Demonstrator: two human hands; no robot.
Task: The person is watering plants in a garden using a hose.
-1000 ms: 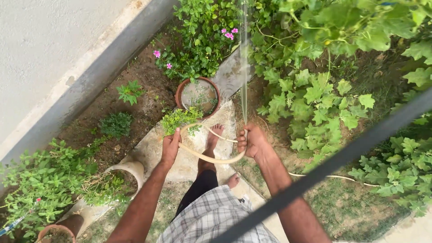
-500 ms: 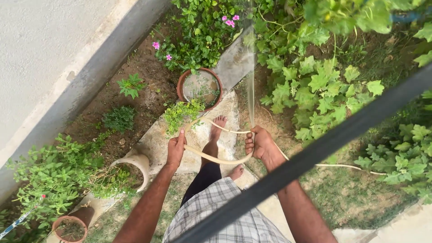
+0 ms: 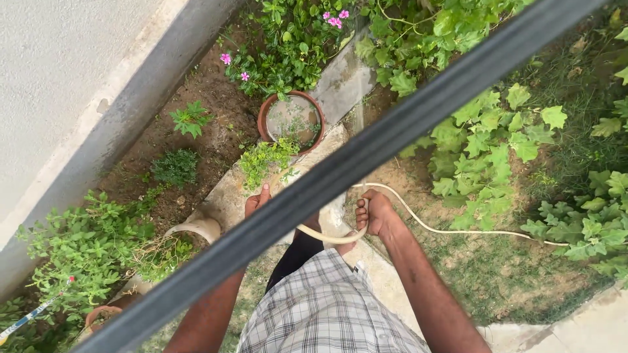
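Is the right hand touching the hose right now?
Touching. The head view shows the right hand with its fingers wrapped around the tan hose.

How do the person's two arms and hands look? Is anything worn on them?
Both forearms are bare, with no sleeves in view. The left hand and right hand have no gloves; no rings, watch or bands show. A dark bar hides part of the left arm.

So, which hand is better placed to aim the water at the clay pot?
Right. The right hand grips the hose near its spraying end, facing the clay pot. The left hand is partly hidden by a dark bar.
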